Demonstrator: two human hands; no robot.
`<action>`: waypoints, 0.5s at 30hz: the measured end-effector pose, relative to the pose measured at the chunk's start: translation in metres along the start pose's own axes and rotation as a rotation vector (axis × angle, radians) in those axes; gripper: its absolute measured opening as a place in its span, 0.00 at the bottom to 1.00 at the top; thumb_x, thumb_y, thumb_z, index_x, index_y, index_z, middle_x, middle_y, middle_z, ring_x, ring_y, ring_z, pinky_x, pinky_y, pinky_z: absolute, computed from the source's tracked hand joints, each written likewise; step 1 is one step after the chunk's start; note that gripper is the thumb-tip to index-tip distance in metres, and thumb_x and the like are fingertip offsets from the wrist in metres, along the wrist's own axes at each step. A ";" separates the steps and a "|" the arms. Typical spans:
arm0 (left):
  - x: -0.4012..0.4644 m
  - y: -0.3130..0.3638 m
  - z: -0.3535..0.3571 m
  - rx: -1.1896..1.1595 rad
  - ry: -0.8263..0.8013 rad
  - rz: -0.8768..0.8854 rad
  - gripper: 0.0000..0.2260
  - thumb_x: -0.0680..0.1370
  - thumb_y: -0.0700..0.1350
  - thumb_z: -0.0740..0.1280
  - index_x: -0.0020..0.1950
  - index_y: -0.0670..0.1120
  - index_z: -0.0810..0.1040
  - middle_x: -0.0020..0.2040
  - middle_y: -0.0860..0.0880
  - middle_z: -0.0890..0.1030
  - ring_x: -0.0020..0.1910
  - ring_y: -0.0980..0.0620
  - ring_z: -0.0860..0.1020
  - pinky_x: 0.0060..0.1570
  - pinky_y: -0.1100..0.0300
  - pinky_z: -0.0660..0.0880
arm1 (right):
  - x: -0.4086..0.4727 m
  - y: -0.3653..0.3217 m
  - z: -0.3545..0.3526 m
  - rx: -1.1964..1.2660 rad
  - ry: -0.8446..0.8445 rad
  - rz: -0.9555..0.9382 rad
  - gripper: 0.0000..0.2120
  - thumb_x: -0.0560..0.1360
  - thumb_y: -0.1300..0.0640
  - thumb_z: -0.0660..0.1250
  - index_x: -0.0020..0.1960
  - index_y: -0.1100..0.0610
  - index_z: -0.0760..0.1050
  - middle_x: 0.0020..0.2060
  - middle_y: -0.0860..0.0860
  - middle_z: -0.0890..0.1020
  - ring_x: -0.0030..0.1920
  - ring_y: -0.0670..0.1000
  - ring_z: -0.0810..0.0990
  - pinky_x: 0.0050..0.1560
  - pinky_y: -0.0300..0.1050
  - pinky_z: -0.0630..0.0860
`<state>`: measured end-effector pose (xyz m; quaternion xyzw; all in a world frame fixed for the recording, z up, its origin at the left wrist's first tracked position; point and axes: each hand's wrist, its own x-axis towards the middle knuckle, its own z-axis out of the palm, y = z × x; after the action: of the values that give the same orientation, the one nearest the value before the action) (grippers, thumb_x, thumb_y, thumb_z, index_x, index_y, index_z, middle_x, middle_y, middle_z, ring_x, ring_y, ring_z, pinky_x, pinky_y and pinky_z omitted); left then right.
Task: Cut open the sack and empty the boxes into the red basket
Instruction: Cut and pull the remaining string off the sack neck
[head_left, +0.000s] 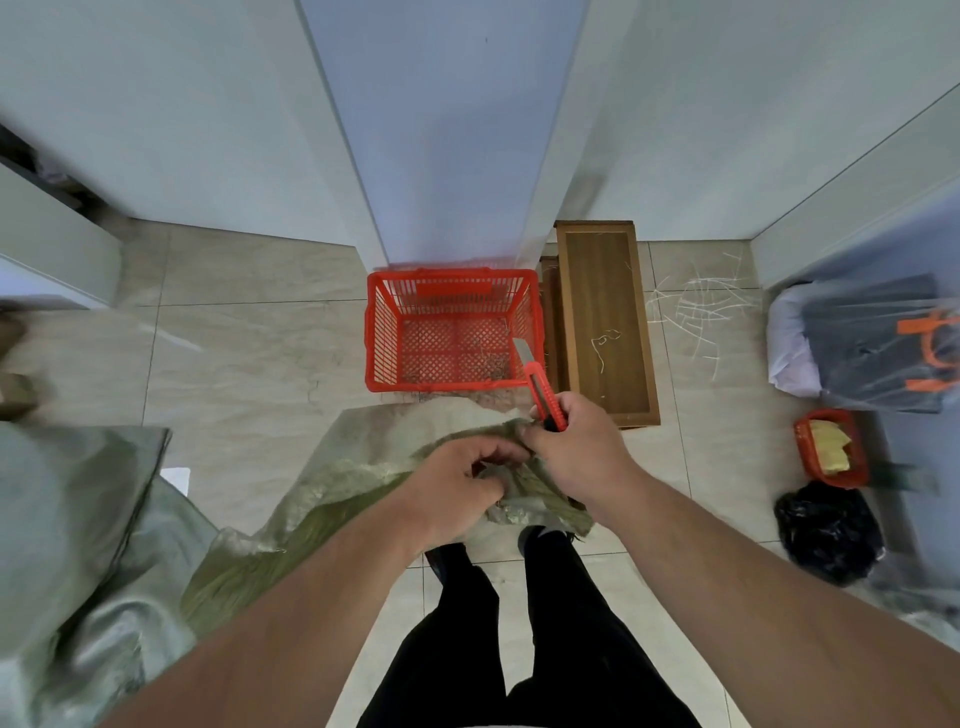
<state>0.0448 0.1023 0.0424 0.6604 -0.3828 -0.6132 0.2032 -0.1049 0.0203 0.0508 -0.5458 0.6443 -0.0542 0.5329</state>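
- The tiled floor (249, 332) carries everything; the person stands over it with both arms stretched forward and down.
- The sack (332, 499), a greenish woven bag, lies slumped on the floor just in front of the person's feet, its bunched mouth raised toward the hands. It probably sits this close so its contents can go straight forward once it is open. No boxes show yet.
- The red basket (452, 332) stands on the floor just beyond the sack, against the foot of a white panel, open side up and holding only a few loose fibres. Its place directly ahead looks chosen for a short tip from the sack.
- A wooden tray (605, 322) lies just right of the basket, with white strips (696, 306) scattered on the tiles beyond it.
- The left hand (457, 488) has its fingers curled round a gathered fold of the sack's mouth, apparently holding the cloth taut for the cut.
- The right hand (576, 447) is wrapped round the handle of the utility knife (540, 389), wrist bent inward, its lower fingers also touching the bunched cloth.
- The knife's blade is extended and points up and away, over the basket's near corner, clear of the cloth. I judge the cut is not under way at this moment.
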 end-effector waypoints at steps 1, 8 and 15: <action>0.001 0.000 -0.001 0.013 -0.020 0.000 0.18 0.80 0.36 0.67 0.64 0.57 0.82 0.54 0.60 0.84 0.52 0.64 0.82 0.52 0.72 0.77 | -0.001 0.001 -0.002 -0.007 -0.002 0.008 0.05 0.80 0.53 0.72 0.50 0.53 0.78 0.39 0.51 0.77 0.37 0.50 0.75 0.38 0.45 0.73; 0.007 -0.002 -0.003 -0.035 0.006 0.011 0.21 0.79 0.39 0.72 0.68 0.58 0.79 0.53 0.61 0.85 0.49 0.66 0.83 0.49 0.73 0.78 | -0.057 0.001 -0.051 -0.403 -0.027 -0.294 0.10 0.87 0.52 0.59 0.56 0.53 0.78 0.36 0.48 0.79 0.31 0.47 0.76 0.30 0.41 0.73; 0.006 0.004 -0.002 0.014 -0.014 0.042 0.21 0.80 0.38 0.71 0.70 0.56 0.77 0.40 0.63 0.81 0.33 0.72 0.78 0.37 0.78 0.71 | -0.077 0.008 -0.048 -1.085 -0.168 -0.474 0.20 0.87 0.52 0.56 0.78 0.46 0.64 0.55 0.47 0.82 0.48 0.52 0.83 0.47 0.49 0.82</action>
<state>0.0454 0.0947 0.0423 0.6494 -0.4021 -0.6108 0.2087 -0.1582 0.0580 0.1147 -0.8713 0.3963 0.2088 0.2006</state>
